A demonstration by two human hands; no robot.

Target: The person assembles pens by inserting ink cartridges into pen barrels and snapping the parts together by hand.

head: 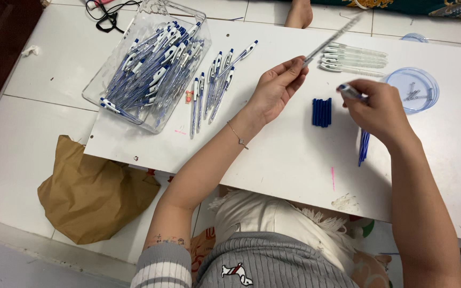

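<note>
Paper bag (pixel 94 194), brown and crumpled, lies at eight o'clock beside the white board (pixel 289 165); clear tray (pixel 108 88) of blue-and-white pens sits at ten o'clock, loose pens (pixel 212 88) just beside it; left hand (pixel 276 88) pinches a clear pen barrel (pixel 333 36) pointing toward one o'clock; blue caps (pixel 322 112) lie between the hands; right hand (pixel 380 109) pinches a small blue-tipped part (pixel 349 91); round blue lid (pixel 414 88) rests at two o'clock.

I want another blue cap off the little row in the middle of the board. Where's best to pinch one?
Take the end cap of the row of blue caps, on the side facing the right hand. They lie flat, packed side by side, so only an outer one offers a free long side; come from above and pinch across its width.
</note>
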